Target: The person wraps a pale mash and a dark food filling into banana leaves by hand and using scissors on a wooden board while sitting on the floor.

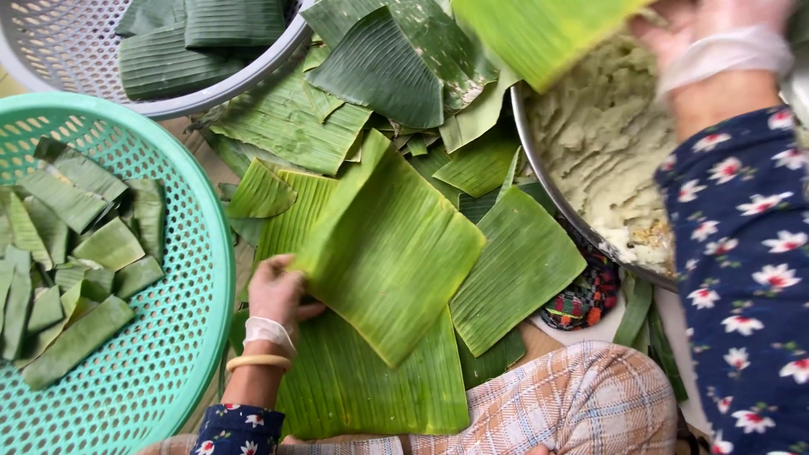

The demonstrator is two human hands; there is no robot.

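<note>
Left hand point(274, 295), in a thin clear glove with a pale bangle point(258, 362) at the wrist, is curled shut on the corner of a banana leaf square point(388, 253), lifting it off the leaf pile point(371, 379) beside the teal basket point(181, 337) of folded leaf strips. Right hand point(716, 38), also gloved, reaches up over the metal bowl point(548, 190) of pale dough. It looks like it's gripping another leaf point(539, 29), but it's blurry, so can't say for sure.
</note>
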